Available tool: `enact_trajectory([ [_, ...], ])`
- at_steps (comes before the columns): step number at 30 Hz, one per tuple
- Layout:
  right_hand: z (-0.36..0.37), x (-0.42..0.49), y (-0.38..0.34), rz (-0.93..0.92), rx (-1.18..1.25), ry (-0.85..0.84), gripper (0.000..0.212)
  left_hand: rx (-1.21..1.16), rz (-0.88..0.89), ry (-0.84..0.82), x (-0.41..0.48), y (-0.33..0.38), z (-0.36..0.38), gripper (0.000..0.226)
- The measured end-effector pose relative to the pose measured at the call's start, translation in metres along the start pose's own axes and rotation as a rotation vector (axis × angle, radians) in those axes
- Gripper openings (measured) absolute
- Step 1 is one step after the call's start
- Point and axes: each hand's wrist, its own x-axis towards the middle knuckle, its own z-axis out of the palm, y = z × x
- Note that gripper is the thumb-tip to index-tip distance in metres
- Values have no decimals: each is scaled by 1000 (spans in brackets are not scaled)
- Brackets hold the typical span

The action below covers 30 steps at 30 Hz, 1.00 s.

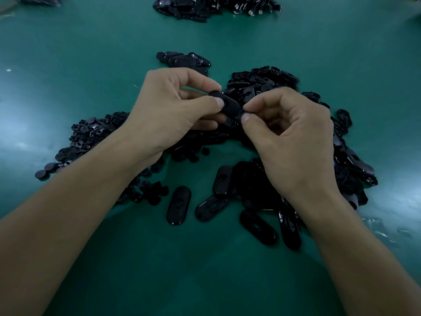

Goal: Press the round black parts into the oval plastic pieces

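- Currently, we find the left hand (pixel 173 106) raised above the green table surface (pixel 205 270). Its thumb and forefinger pinch one black oval plastic piece (pixel 227 104) by its left end, and the other fingers curl beneath.
- We find the right hand (pixel 289 133) just beside it, with thumb and forefinger tips closed on a small black part (pixel 242 115). The part is too dark for us to confirm its outline.
- The small black part touches the right end of the black oval plastic piece. We cannot tell whether it is seated in the piece.
- Both hands hold their items in the air between two heaps on the table.
- A heap of round black disc-shaped parts (pixel 91 133) lies to the left, partly hidden by the left forearm.
- A heap of black oval plastic shells (pixel 262 80) lies behind the hands and runs down the right side past the right wrist.
- Several loose oval shells lie flat between the forearms. One single oval shell (pixel 178 205) rests slightly apart from the others, its long axis pointing away from us.
- A small cluster of oval shells (pixel 182 59) sits beyond the left hand.
- A far dark pile (pixel 216 8) lies at the top edge, well apart. It is too blurred for us to identify its contents.
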Motion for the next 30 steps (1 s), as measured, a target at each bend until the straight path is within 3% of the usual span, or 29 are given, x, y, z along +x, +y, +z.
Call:
enact_trajectory([
  [16, -1, 4, 2, 128, 233, -16, 17, -149, -15, -102, -8, 6, 6, 19],
  [30, -2, 2, -2, 80, 184, -34, 22, -112, 15, -123, -10, 5, 6, 19],
])
